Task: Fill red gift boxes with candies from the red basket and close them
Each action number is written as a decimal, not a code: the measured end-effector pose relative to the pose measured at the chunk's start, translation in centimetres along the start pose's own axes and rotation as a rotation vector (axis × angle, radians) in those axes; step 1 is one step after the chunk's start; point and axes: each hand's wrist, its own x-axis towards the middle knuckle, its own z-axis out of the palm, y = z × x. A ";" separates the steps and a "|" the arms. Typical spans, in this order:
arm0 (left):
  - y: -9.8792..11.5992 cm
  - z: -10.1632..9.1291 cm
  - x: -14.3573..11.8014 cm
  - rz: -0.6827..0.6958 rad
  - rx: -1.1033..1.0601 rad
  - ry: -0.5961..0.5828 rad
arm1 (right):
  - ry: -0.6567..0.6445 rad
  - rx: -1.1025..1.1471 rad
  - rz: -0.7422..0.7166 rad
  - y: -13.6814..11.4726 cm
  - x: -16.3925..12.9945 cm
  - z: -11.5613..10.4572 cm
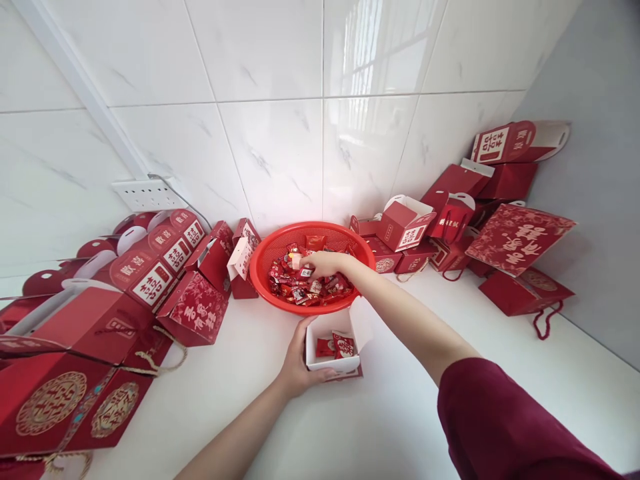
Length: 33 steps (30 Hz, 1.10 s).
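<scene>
My left hand [299, 363] grips the near left side of an open gift box [333, 365] with white inner walls, standing on the white table. Two or so red wrapped candies [343, 345] lie inside it. Beyond the box, a red plastic basket [260, 283] holds many small wrapped candies [300, 293], mostly red. Over the basket, my right hand [323, 264] reaches in with its fingers pinched together among the candies. A pale pink and yellow wrapper [295, 259] shows at its fingertips; whether it is held I cannot make out.
Red gift boxes [150, 280] crowd the left side, some with rope handles. More red boxes [450, 227] are stacked at the right against the grey wall [600, 200]. A white power strip [149, 195] with a cable sits by the tiled wall.
</scene>
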 end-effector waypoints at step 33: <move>0.0 -1.8 -0.8 0.028 0.284 -0.122 | 0.044 0.581 -0.167 -6.0 -17.0 -0.6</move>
